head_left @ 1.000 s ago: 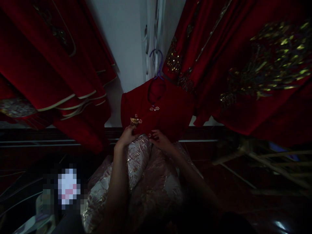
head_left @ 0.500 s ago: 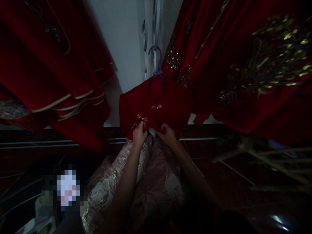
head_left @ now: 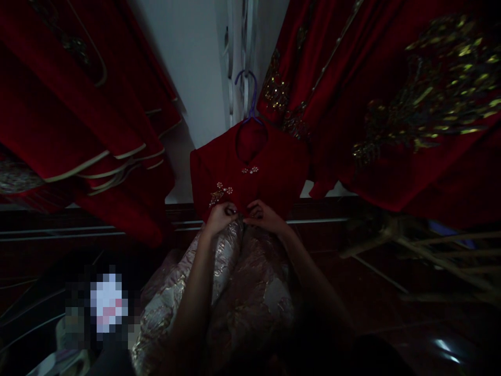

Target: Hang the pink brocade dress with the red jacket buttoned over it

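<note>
The red top (head_left: 279, 156) hangs from the purple hanger (head_left: 254, 99), above the shiny patterned cloth (head_left: 250, 282). At its lower front, the left hand (head_left: 219, 219) and right hand (head_left: 269, 217) bend their fingers; whether these clamp fabric, I cannot tell.

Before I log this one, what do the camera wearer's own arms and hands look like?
The ungloved left hand and ungloved right hand join a bare left forearm and bare right forearm, with no sleeve, watch or bracelet visible. Too dark to tell about rings.
</note>
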